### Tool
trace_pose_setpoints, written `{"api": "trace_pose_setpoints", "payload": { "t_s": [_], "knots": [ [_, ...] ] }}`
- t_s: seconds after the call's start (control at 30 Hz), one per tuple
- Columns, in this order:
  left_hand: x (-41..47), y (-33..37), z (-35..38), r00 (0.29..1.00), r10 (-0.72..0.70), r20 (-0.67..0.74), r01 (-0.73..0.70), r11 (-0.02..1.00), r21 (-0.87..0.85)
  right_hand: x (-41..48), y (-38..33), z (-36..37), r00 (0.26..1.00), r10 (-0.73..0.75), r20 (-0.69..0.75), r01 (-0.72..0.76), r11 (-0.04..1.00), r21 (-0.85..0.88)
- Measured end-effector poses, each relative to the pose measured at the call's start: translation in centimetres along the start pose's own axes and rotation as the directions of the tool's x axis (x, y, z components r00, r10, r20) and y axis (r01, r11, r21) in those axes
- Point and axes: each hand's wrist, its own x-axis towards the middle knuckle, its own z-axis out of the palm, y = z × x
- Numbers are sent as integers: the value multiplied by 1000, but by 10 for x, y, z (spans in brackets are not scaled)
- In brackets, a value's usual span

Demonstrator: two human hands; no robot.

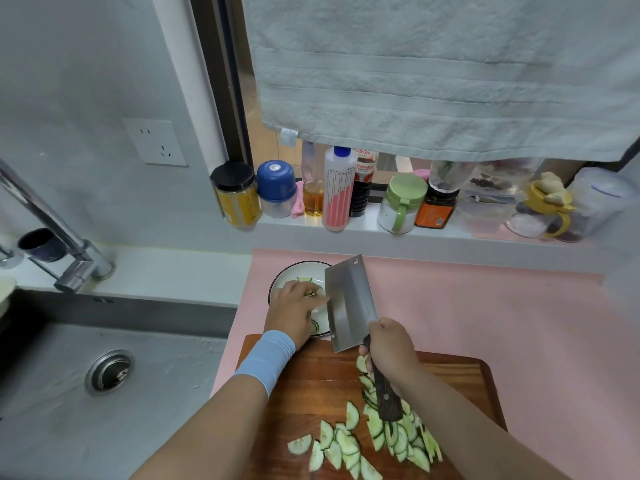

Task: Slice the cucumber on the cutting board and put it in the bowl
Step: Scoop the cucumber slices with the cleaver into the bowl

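The right hand [389, 351] is curled tightly round the dark handle [388, 400] of a cleaver [349, 303], holding the broad blade tilted with its far end over the bowl [294, 266]. The left hand [294, 311], a blue wristband [266, 362] on its wrist, lies over the bowl with its fingers fairly straight and reaching to the blade's face. It seems to be wiping slices off the steel, though the fingertips are blurred.

A few cucumber pieces [304, 279] lie in the bowl, partly hidden by the hand. Most of the cucumber slices [346, 441] lie in a loose heap on the near part of the cutting board [311, 382], below the right forearm. The bowl sits on a pink mat [485, 306], just beyond the board's far edge.

The slicing looks done; this is the transfer step, early on, as most of the cucumber is not yet in the bowl. The next move likely calls for bringing the blade back to the board, sliding it flat under the heap, with the left hand steadying the pile — and keeping fingers clear of the edge.
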Motion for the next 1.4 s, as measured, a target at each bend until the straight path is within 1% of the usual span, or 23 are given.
{"api": "trace_pose_setpoints", "payload": {
  "t_s": [0.03, 0.07, 0.13, 0.17, 0.2, 0.3, 0.33, 0.4, 0.5, 0.57, 0.63, 0.73, 0.8, 0.87, 0.93, 0.97, 1.0, 1.07, 1.13, 1.17, 1.2, 1.3, 1.4],
  "knots": [
    [-2, 2, -2, 999, 22, 42, -25, 998, 66, -2, 1, -2, 1000, 2, -5, -2, 1000, 3],
    [-5, 4, -4, 996, -4, 86, -7, 993, 121, -4, 2, -4, 1000, -3, -12, 3, 1000, 1],
    [-9, 5, -9, 986, -111, 124, 91, 983, 157, -9, 4, -10, 999, -30, -26, 30, 999, -12],
    [-10, 5, -10, 983, -144, 117, 128, 983, 134, -12, 4, -14, 998, -46, -30, 46, 999, -15],
    [-11, 6, -13, 980, -171, 97, 166, 984, 65, -16, 5, -18, 998, -64, -29, 64, 998, -17],
    [-18, 23, -25, 963, -266, 34, 266, 934, -239, -29, 8, -33, 995, -94, -38, 93, 995, -27],
    [-22, 30, -28, 958, -287, 13, 278, 914, -297, -34, 9, -39, 994, -99, -46, 98, 995, -23],
    [-32, 48, -30, 963, -270, -16, 249, 908, -336, -44, 17, -53, 991, -118, -65, 116, 993, -32],
    [-52, 79, -17, 987, -162, -1, 151, 925, -348, -61, 39, -78, 988, -135, -71, 131, 990, -48],
    [-65, 102, -3, 993, -92, 75, 112, 934, -340, -71, 59, -95, 988, -136, -80, 130, 989, -66],
    [-76, 124, 13, 979, -35, 200, 84, 967, -239, -79, 81, -109, 988, -122, -97, 114, 990, -83],
    [-85, 144, 38, 910, -15, 414, 35, 999, -41, -87, 113, -128, 988, -77, -133, 68, 995, -69],
    [-87, 150, 50, 872, -32, 488, 37, 999, 0, -91, 134, -140, 987, -52, -154, 43, 997, -63],
    [-88, 154, 54, 891, -6, 455, 1, 1000, 11, -96, 154, -150, 986, -23, -166, 13, 998, -57],
    [-92, 159, 55, 941, 28, 337, -41, 999, 33, -99, 171, -157, 985, 1, -172, -9, 999, -47],
    [-94, 161, 55, 953, 44, 298, -54, 998, 27, -100, 178, -159, 985, 9, -171, -17, 999, -44],
    [-97, 164, 56, 954, 63, 294, -68, 998, 7, -99, 185, -160, 986, 19, -167, -25, 999, -35],
    [-105, 169, 61, 925, 142, 353, -147, 989, -13, -95, 196, -160, 987, 41, -155, -42, 999, -4],
    [-113, 174, 69, 890, 230, 393, -269, 962, 48, -92, 204, -158, 990, 57, -131, -54, 998, 23],
    [-115, 175, 73, 891, 241, 385, -291, 953, 77, -91, 207, -157, 992, 58, -115, -54, 998, 31],
    [-116, 175, 76, 906, 224, 359, -273, 958, 92, -91, 209, -156, 994, 56, -98, -52, 998, 41],
    [-115, 175, 76, 960, 109, 259, -135, 987, 84, -88, 212, -151, 997, 52, -53, -49, 997, 60],
    [-112, 174, 76, 965, 44, 258, -56, 998, 41, -85, 210, -145, 998, 63, 7, -63, 997, 44]
  ]
}}
